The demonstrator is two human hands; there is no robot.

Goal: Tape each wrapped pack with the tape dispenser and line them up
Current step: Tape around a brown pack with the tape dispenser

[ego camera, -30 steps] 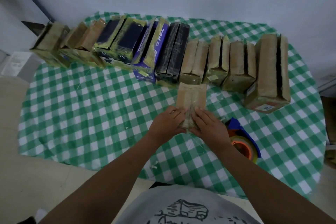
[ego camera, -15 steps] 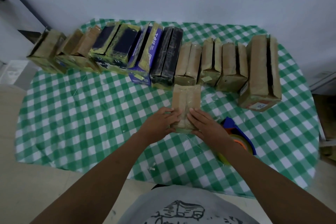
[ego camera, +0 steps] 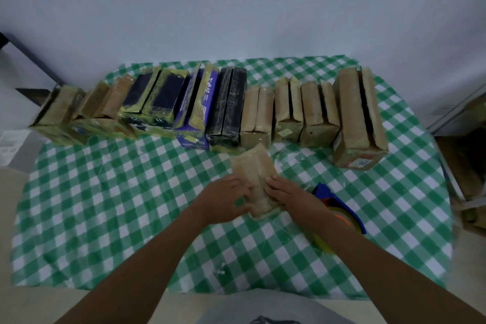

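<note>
A small tan pack [ego camera: 253, 168] wrapped in clear film lies on the green checked tablecloth [ego camera: 110, 202], just in front of the row. My left hand [ego camera: 223, 201] grips its left side and near end. My right hand [ego camera: 288, 194] presses on its right side. A blue tape dispenser [ego camera: 339, 208] with an orange and yellow roll lies just right of my right wrist, partly hidden by the forearm. Several taped packs [ego camera: 228, 108] stand side by side in a row along the far edge of the table.
The largest brown pack [ego camera: 357, 118] ends the row on the right. A white wall rises right behind the row. Cardboard boxes [ego camera: 470, 166] stand beyond the table's right edge. A small scrap [ego camera: 221, 271] lies near the front edge.
Both hands stay on the small pack, which has turned a little so its near end points right. The camera has tilted up, showing more wall.
</note>
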